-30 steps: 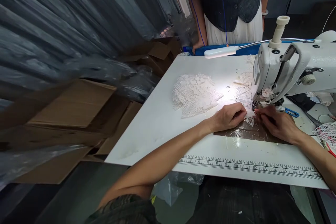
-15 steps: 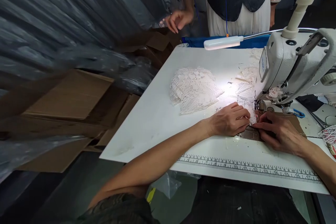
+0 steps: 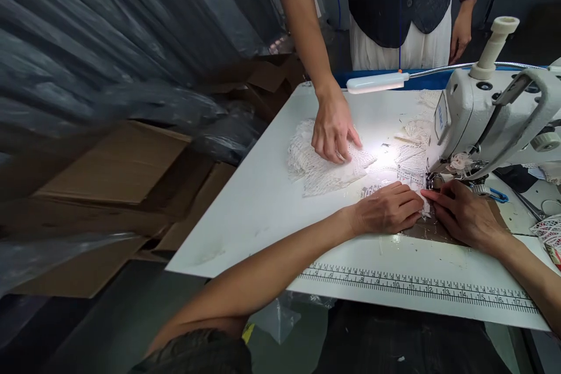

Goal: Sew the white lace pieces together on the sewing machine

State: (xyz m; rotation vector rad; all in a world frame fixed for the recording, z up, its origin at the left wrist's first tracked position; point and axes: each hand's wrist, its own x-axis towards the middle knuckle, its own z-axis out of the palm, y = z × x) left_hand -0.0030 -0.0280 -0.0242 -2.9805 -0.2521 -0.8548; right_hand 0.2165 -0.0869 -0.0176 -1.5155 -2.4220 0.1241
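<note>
The white metal sewing machine is cut off by the right edge, and the printing on its end plate is too small to read. The standing person is cut off above the dark buttoned top, and that person's lowered hand hides part of the white lace pile. The brown cardboard boxes at left are blurred.

open cardboard box, grey plastic sheeting, blue cord
</note>
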